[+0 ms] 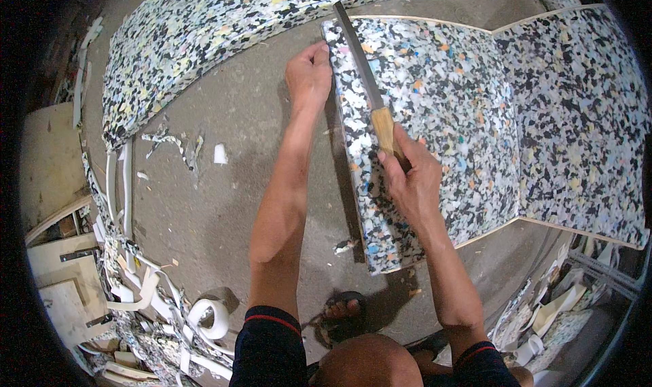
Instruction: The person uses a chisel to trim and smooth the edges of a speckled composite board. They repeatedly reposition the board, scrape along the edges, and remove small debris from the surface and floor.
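Note:
My right hand [415, 176] is wrapped round the wooden handle of a long-bladed knife [363, 64]. Its narrow grey blade slants up and left over a speckled foam panel [448, 115], and the tip reaches just past the panel's far left corner. With curled fingers, my left hand [310, 76] grips the panel's left edge near that corner; part of those fingers is hidden. The foam is mottled black, white and grey with orange and blue flecks, and thin pale board shows along its rims. A second foam-faced section [577, 115] adjoins it at an angle on the right.
A large curved foam piece [204, 47] lies at the far left on the concrete floor [224, 203]. Foam offcuts and white strips [146, 292] heap up at the lower left, near a white roll [209, 319]. More scraps [550, 312] pile at the lower right.

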Tool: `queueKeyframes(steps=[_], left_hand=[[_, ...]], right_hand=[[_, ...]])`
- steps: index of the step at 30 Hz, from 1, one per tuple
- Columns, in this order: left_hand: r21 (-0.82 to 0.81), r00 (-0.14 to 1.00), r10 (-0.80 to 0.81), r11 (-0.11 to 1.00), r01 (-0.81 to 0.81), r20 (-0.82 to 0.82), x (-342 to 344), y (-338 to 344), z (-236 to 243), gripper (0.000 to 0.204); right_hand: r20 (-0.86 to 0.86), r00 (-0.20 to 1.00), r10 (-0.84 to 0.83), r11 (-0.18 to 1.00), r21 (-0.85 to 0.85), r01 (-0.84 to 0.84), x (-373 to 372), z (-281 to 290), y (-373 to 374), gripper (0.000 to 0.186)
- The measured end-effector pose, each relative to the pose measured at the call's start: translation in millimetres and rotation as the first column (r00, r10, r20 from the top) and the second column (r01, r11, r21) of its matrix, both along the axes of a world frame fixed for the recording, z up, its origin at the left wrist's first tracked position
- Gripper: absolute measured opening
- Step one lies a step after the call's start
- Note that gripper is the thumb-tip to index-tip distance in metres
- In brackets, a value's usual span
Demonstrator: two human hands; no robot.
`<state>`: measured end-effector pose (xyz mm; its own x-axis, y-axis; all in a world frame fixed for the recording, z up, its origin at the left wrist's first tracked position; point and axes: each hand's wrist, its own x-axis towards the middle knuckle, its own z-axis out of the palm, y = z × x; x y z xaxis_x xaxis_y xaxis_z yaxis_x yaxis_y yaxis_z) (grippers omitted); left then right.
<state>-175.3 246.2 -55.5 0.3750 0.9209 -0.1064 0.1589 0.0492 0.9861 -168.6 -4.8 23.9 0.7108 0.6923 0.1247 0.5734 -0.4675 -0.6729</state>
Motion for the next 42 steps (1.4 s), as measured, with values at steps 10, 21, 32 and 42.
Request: queueKeyframes(steps=[10, 21, 32, 42], left_hand=[[0.004, 1.000, -0.003, 1.000, 0.003, 0.005, 1, 1, -4, 0.031], [0.034, 1.000, 0.013, 0.999, -0.013, -0.003, -3, -2, -2, 0.029], [0.028, 1.000, 0.017, 0.999, -0.018, 0.011, -12, -15, -3, 0.025], [-0.014, 0.999, 0.036, 0.999, -0.036, -0.013, -14, -17, 0, 0.027]], right_hand=[[-0.094, 0.994, -0.048, 0.999, 0.010, 0.049, 18, 2, 31, 0.047], [-0.071, 0.996, -0.058, 0.993, -0.107, 0.050, 22, 10, 41, 0.051], [-0.107, 0.993, -0.056, 0.998, -0.014, 0.055, 13, 15, 29, 0.046], [-0.101, 0.995, -0.015, 0.987, -0.162, -0.002, 24, 31, 31, 0.051]])
